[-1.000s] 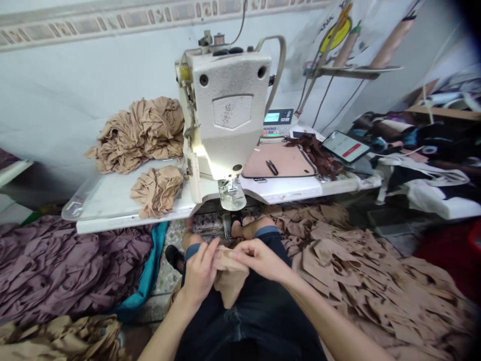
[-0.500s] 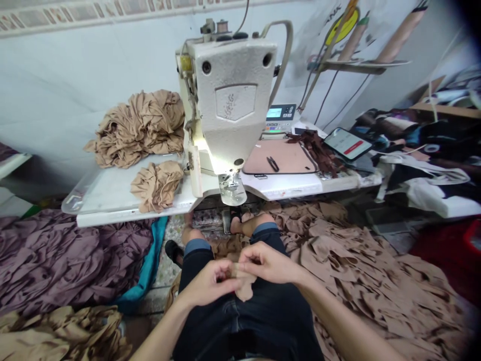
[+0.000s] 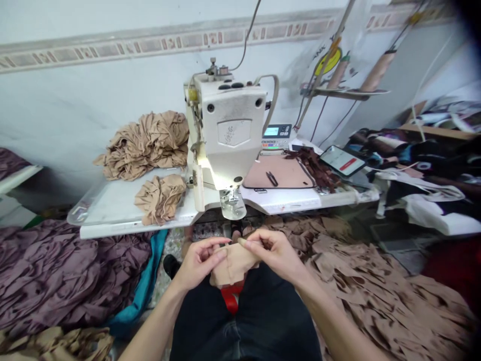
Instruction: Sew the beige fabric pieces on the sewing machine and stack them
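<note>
A small piece of beige fabric point(image 3: 233, 264) is stretched between my two hands above my lap. My left hand point(image 3: 203, 260) pinches its left edge between thumb and fingers. At its upper right corner, my right hand point(image 3: 272, 250) grips it the same way. The cloth hangs partly spread, with a seam or fold line near its left side. Just beyond my hands stands a white sewing machine point(image 3: 235, 133), its lit needle area above the table edge. Something red point(image 3: 230, 298) shows between my thighs, below the cloth.
Crumpled beige fabric point(image 3: 146, 145) and a smaller bundle point(image 3: 161, 199) lie left on the white table point(image 3: 112, 198). Thread snips point(image 3: 271, 178) rest on a pink mat point(image 3: 289, 170); a phone point(image 3: 342, 160) is further right. Purple fabric point(image 3: 71, 271) and brown fabric point(image 3: 376, 286) heap up either side.
Both hands have risen from my lap toward the machine, and the beige fabric is now spread wider between them. The view has tilted up, showing more wall.
</note>
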The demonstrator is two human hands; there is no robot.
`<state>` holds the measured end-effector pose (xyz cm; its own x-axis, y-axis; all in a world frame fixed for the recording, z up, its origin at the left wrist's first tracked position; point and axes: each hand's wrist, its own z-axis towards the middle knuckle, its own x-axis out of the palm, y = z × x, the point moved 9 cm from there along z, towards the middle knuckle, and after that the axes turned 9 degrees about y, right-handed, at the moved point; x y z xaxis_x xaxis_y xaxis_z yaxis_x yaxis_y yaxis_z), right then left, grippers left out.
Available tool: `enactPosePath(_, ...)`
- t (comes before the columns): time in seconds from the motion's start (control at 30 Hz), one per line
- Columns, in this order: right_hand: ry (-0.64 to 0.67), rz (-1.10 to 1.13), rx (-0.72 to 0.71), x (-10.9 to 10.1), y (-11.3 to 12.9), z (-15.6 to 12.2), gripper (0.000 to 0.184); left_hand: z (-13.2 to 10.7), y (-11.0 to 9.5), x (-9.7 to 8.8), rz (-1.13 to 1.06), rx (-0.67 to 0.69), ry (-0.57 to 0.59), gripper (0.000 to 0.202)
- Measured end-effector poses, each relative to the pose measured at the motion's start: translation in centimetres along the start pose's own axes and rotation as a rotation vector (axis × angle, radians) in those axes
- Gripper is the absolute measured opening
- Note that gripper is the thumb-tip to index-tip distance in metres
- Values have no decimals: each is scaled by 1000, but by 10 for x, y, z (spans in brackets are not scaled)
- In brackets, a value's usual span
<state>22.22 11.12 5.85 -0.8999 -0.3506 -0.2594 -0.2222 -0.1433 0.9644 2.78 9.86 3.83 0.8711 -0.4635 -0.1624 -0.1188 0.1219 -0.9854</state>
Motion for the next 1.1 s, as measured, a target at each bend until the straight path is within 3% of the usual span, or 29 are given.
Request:
enactPosePath(0.17,-114,-186,-150,-8,34,-1,35,5,-38,-6,419,212,-82,29)
enactPosePath(0.27,-183,-250,-233,-14,49,-2,31,7,-53,-3,529,303,-87,30)
enactPosePath(0.37,-219,-210,-225,-22,48,8,32,16,-55,-7,470,263,-96,30)
enactPosePath(0.53,-204,-24,-101,-33,24,36,36,40,-42,-21,203,66,-100,32)
enactPosePath(0.73,-216,175,-52,-41,4,51,39,55,-34,-38,148,-83,-244,40)
enactPosePath(1.1,-302,107,-122,-58,1,69,39,78,-40,-43,-39,71,-408,31)
